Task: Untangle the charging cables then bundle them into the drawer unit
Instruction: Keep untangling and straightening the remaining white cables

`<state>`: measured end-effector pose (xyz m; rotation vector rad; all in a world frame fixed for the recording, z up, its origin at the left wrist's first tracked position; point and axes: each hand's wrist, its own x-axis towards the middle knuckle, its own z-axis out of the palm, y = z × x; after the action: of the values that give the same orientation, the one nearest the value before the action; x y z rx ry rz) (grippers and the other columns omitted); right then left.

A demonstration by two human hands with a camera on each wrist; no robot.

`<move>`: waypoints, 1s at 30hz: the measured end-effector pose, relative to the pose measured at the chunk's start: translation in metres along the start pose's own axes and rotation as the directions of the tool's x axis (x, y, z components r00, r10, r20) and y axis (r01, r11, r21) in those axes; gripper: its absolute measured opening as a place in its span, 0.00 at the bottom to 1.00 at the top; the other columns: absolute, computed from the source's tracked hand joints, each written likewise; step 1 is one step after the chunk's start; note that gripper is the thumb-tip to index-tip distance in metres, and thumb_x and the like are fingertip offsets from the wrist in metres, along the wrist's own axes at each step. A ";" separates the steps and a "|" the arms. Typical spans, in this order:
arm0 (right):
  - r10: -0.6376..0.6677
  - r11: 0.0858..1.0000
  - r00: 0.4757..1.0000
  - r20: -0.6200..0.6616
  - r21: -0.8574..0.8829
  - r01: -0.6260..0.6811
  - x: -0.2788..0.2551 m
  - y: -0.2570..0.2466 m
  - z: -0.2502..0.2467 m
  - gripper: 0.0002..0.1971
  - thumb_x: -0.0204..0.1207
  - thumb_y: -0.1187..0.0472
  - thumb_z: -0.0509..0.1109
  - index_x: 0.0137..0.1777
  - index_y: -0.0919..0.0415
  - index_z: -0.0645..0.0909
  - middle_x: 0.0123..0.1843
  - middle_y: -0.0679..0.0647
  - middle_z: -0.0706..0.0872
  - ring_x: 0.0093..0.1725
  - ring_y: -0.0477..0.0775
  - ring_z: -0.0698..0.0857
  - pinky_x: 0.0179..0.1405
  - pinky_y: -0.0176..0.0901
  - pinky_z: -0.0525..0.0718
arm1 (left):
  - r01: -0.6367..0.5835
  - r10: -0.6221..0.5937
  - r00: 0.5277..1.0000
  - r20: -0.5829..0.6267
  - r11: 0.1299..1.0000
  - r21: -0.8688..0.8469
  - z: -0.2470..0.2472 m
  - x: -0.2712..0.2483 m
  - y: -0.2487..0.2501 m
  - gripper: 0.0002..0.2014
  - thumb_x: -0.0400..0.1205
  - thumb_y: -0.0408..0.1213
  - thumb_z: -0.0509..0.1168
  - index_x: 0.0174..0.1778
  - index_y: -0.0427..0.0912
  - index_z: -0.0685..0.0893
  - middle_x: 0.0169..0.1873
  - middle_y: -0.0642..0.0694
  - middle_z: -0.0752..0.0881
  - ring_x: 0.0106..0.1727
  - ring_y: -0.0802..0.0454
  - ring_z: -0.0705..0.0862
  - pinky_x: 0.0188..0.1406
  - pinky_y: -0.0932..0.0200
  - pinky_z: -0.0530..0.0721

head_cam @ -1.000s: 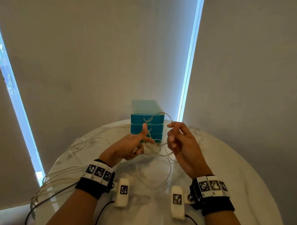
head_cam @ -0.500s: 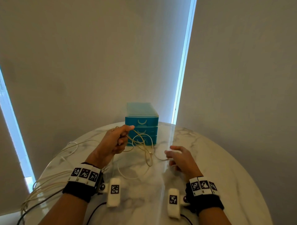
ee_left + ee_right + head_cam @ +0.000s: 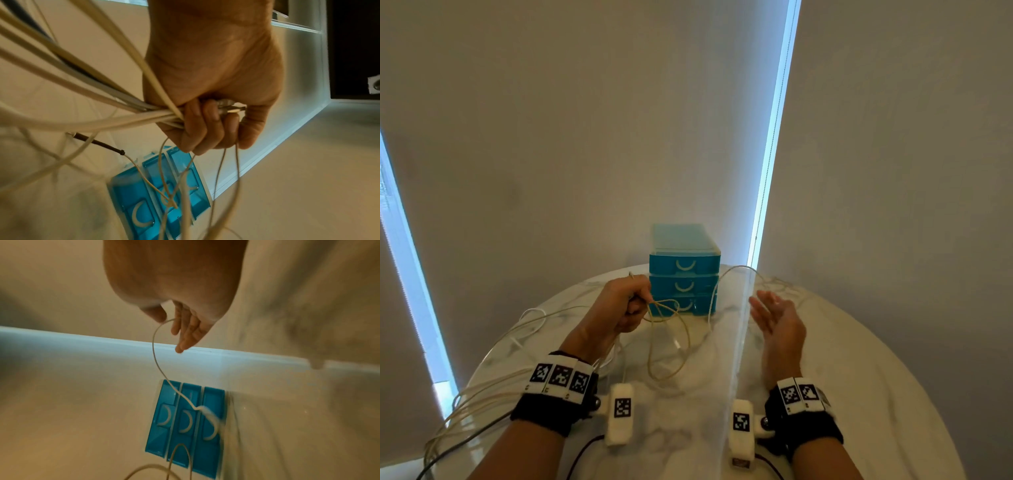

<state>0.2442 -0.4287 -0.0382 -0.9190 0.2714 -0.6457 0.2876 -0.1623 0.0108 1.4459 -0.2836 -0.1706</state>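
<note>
Head view: no brand or readable text is seen, just black-and-white square codes on the wrist bands (image 3: 560, 376). Pale charging cables (image 3: 667, 337) are bunched inside the left hand (image 3: 619, 308), fingers (image 3: 205, 126) curled tight round them. Right hand (image 3: 779, 320) is spread, one strand touching its thumb. Blue drawer unit (image 3: 684, 270) is parked at the bench (image 3: 859, 377) far edge.

Your left hand (image 3: 619, 306) is raised just left of the drawer unit (image 3: 684, 270), fingers curled into a fist round a bunch of cables (image 3: 86, 104). Your right hand (image 3: 777, 320) hovers to the right of the unit, palm turned inward, fingers straight and loosely spread, one thin cable (image 3: 156, 360) draped over it.
</note>
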 end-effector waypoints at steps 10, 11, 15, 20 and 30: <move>-0.297 0.920 0.944 0.146 -0.222 0.323 -0.030 -0.029 0.018 0.12 0.94 0.69 0.57 0.67 0.50 0.69 0.50 0.55 0.93 0.33 0.49 0.81 0.31 0.38 0.80 | 0.140 -0.110 0.988 -0.106 0.931 0.336 0.007 0.006 -0.007 0.11 0.88 0.40 0.68 0.42 0.39 0.80 0.28 0.44 0.77 0.22 0.54 0.66 0.21 0.61 0.63; -0.245 0.928 0.952 0.181 -0.239 0.285 -0.034 -0.028 0.022 0.15 0.93 0.71 0.57 0.68 0.49 0.67 0.47 0.55 0.92 0.31 0.48 0.78 0.28 0.37 0.77 | 0.147 -0.093 0.983 -0.159 0.916 0.372 0.008 0.008 -0.009 0.15 0.89 0.46 0.70 0.41 0.39 0.82 0.28 0.44 0.79 0.22 0.54 0.69 0.22 0.61 0.66; 0.135 0.911 0.921 0.366 -0.411 0.029 -0.042 -0.022 0.032 0.25 0.86 0.76 0.58 0.72 0.46 0.70 0.37 0.56 0.84 0.23 0.46 0.70 0.19 0.38 0.68 | 0.076 0.144 0.935 -0.323 0.811 0.580 0.009 0.004 -0.008 0.25 0.86 0.65 0.69 0.38 0.45 0.81 0.37 0.42 0.91 0.36 0.47 0.85 0.41 0.51 0.85; 0.485 0.491 0.789 0.376 -0.864 0.110 -0.046 -0.016 0.029 0.15 0.96 0.52 0.54 0.80 0.44 0.66 0.39 0.55 0.86 0.25 0.45 0.74 0.19 0.35 0.70 | 0.071 0.222 0.928 -0.301 0.685 0.725 0.005 0.007 -0.009 0.35 0.89 0.68 0.61 0.34 0.40 0.88 0.35 0.39 0.93 0.38 0.43 0.91 0.52 0.45 0.89; 0.372 -0.131 0.823 0.429 -0.854 0.504 -0.051 -0.026 0.028 0.29 0.94 0.69 0.58 0.93 0.52 0.64 0.92 0.57 0.71 0.77 0.75 0.84 0.91 0.75 0.60 | 0.115 0.211 0.931 -0.296 0.603 0.790 0.003 0.002 -0.003 0.15 0.79 0.56 0.81 0.47 0.52 0.85 0.42 0.57 0.89 0.44 0.60 0.85 0.47 0.53 0.83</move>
<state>0.2073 -0.3900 -0.0038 -2.7577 0.1002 -0.0111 0.2885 -0.1659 0.0080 2.3393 -0.0790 0.3328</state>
